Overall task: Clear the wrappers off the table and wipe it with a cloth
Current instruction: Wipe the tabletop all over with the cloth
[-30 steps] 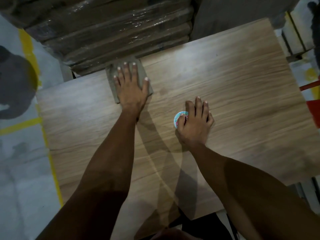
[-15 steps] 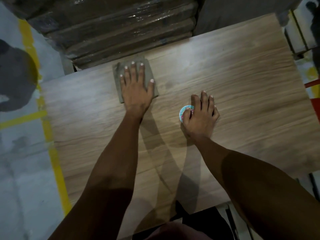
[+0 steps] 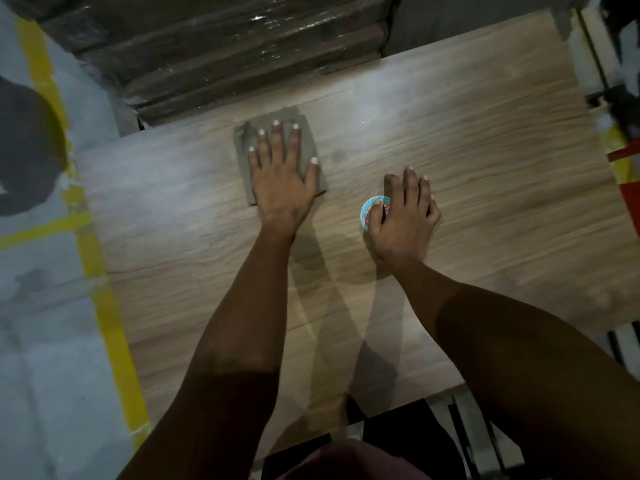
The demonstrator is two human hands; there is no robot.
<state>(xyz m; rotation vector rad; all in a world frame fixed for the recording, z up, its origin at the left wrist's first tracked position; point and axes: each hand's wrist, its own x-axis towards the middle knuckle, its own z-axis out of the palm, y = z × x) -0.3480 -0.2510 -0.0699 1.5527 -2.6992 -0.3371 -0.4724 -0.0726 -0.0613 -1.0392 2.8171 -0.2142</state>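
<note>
One wooden counter fills the view, both forearms reaching over it toward 12 o'clock. The left hand lies flat, fingers spread, pressing one grey folded cloth near the far edge. At 3 o'clock from it, the right hand curls its fingers, pinching one small round wrapper against the counter.

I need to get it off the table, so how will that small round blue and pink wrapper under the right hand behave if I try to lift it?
The small round blue and pink wrapper looks thin and flat, so probably light and floppy. It lies flush on the smooth wooden table, so it will likely slide before lifting.
</note>
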